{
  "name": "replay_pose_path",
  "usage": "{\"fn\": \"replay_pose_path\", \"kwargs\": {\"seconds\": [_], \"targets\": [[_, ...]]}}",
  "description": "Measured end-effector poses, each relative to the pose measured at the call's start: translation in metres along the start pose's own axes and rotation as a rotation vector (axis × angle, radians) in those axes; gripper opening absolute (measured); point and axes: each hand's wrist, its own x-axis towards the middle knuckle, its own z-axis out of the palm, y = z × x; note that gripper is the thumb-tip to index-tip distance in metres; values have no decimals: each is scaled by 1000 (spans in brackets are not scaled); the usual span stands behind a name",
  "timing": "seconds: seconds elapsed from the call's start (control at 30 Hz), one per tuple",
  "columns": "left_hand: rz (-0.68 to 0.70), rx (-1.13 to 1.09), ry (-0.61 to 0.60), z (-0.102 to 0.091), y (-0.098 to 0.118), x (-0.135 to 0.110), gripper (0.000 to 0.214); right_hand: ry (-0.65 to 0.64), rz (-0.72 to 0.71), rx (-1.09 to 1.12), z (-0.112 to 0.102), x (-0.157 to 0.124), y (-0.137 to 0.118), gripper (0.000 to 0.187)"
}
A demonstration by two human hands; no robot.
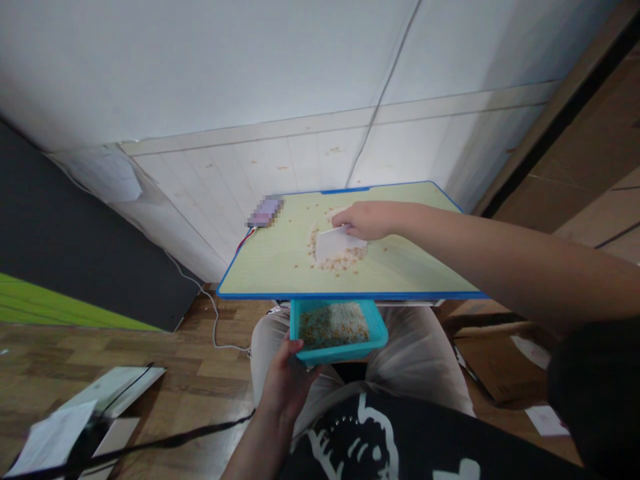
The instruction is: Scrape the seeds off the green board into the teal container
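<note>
My right hand (367, 220) grips a flat white card (333, 245) by its upper edge. The card stands tilted on the yellow-green tabletop (260, 270), among a patch of spilled white and orange-brown grains (345, 261). Below the table's front edge, my left hand (293, 370) holds a turquoise plastic tub (345, 353) at its near left corner, thumb over the rim. Inside the tub lies a mix of white and golden grains (334, 323). The tub's far side sits close under or against the table edge; I cannot tell if they touch.
A pixelated phone-like object (265, 211) with a red and white cable lies at the table's left corner. A white wall (225, 67) stands behind the table. Papers (57, 440) lie on the floor at left, cardboard (505, 370) at right. A dark strap crosses the lower left.
</note>
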Motion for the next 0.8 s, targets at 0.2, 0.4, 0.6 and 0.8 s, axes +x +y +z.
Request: {"fn": "replay_pose_path", "kwargs": {"seconds": [0.2,0.4,0.6,0.8], "targets": [[-8,10,-25,2,3,-4,54,89,29,-8,-1,-19,7,25],[-6,6,-17,10,6,-9,56,193,405,-17,-8,-44,64,41],[-1,1,45,17,9,-11,60,-23,711,270,15,-64,98,33],[15,14,58,16,13,-10,57,-16,686,561,39,-58,92,28]]}}
